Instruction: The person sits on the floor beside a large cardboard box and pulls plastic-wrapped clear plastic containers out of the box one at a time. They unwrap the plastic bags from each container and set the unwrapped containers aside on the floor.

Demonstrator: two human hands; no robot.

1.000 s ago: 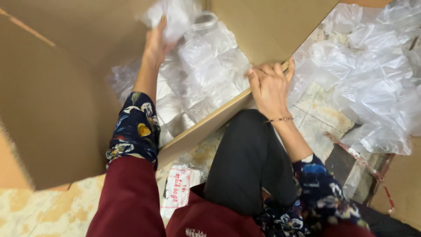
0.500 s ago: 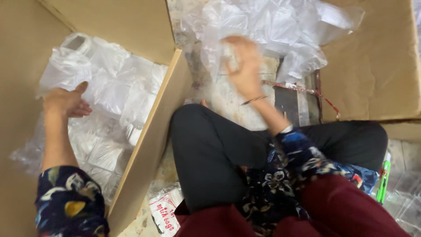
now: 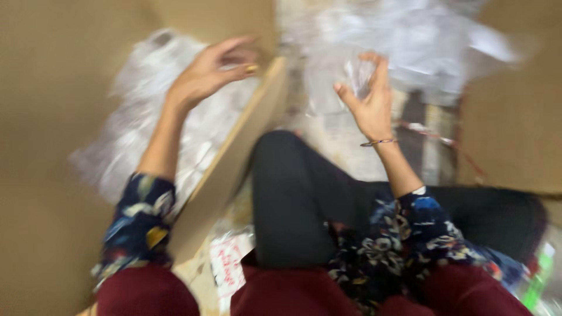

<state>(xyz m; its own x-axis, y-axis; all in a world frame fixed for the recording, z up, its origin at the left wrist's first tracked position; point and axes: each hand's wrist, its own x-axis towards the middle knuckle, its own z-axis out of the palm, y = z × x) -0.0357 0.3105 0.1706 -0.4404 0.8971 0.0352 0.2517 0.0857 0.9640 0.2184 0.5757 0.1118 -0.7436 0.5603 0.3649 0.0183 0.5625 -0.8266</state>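
Note:
The frame is blurred by motion. My left hand (image 3: 211, 73) hovers with fingers apart over an open cardboard box (image 3: 234, 169) that holds a heap of clear plastic bags (image 3: 134, 134); nothing shows in that hand. My right hand (image 3: 372, 102) is raised in front of a loose pile of clear plastic bags (image 3: 433, 41) on the floor. Its fingertips pinch a small clear plastic bag (image 3: 357, 73). A thin bracelet circles the right wrist. My bent knee in black trousers (image 3: 293, 193) lies between the two arms.
A second brown cardboard panel (image 3: 509, 134) stands at the right. A white printed packet (image 3: 228, 263) lies on the floor by the box's near corner. Something green (image 3: 541, 275) shows at the bottom right edge.
My left hand has lifted off the bags in the box and swung right, toward the box wall. My right hand has come up from the floor pile with a small clear bag.

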